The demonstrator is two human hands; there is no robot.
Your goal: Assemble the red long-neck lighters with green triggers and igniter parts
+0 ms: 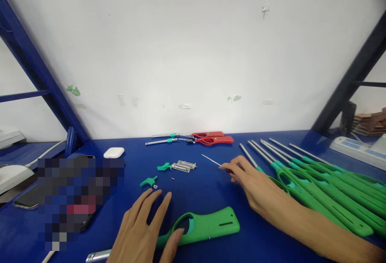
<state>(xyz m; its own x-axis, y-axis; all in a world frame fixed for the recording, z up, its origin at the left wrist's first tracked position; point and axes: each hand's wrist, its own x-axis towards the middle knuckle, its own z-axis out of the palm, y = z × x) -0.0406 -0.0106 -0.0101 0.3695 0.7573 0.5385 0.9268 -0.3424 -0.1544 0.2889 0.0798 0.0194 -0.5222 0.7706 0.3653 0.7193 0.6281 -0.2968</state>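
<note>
My left hand (141, 231) lies flat with fingers spread on the blue table (196, 190), its thumb resting against a green lighter handle (208, 227) that lies in front of me. My right hand (256, 184) reaches forward, its fingertips pinched on a thin screwdriver (212, 161) with a red grip, whose metal shaft points back left. Two small green trigger pieces (164, 167) (148, 181) and clear metal parts (183, 166) lie between the hands and the wall.
Several green long-nosed lighters (316, 182) lie in a row at the right, under my forearm. Two red lighters (211, 137) and metal tubes lie by the white wall. A white earbud case (113, 152) and a phone (28, 200) sit at the left. A power strip (356, 148) is at far right.
</note>
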